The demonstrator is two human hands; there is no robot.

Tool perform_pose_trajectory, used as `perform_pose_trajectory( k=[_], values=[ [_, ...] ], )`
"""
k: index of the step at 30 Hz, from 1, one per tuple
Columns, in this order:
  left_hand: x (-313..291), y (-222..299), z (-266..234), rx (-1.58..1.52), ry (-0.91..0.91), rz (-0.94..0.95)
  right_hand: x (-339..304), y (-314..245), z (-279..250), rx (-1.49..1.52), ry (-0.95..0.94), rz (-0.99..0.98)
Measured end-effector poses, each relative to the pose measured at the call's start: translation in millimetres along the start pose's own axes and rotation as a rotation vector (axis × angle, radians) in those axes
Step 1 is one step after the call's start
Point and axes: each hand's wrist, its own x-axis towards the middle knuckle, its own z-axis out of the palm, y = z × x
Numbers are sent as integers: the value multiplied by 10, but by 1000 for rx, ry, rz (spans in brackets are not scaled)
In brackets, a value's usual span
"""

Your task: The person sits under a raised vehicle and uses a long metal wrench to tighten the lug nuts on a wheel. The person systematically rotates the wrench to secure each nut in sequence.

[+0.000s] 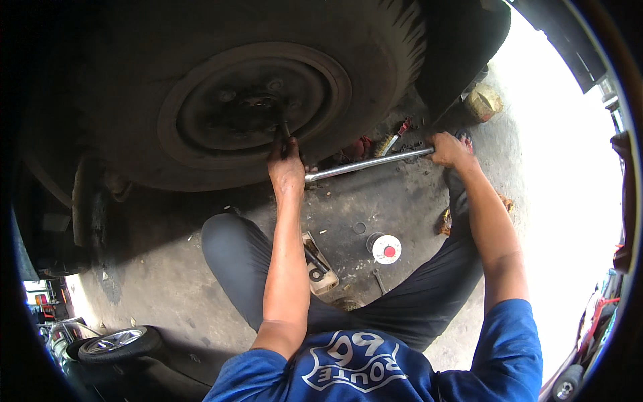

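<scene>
A large tyre [120, 114] on a dusty steel wheel rim [167, 120] fills the upper left, its hub and nuts in shadow. My left hand [287, 169] is closed around the socket extension [286, 127], which points into the wheel's centre; its far end is lost in the dark. A long silver wrench bar [372, 164] runs rightward from beside that hand, tilted slightly up. My right hand [453, 150] is wrapped round the bar's far end, just right of the tyre.
Between my legs lie a tray [326, 285] with dark parts, a white round container [386, 249] with a red centre, and a small spanner [380, 282]. A red-handled brush [395, 137] and a dirty tub [483, 102] are at right. Another wheel [115, 340] is lower left.
</scene>
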Motion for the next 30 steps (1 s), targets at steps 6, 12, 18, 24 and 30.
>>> perform_pose_trajectory(
  k=[6, 12, 18, 24, 30],
  values=[
    [13, -13, -84, 108, 0, 57, -311, -120, -54, 15, 196, -186],
    [3, -12, -52, 114, -20, 13, -542, -187, -274, -55, 337, -147],
    [80, -105, 67, -70, -3, -115, -667, -193, -459, -110, 467, -111],
    [50, -1146, 76, 113, -10, -27, -329, 78, -27, -193, -138, 88],
    [-78, -2697, -269, 350, -204, -418, 41, 322, 1713, -305, -458, 32]
  ],
)
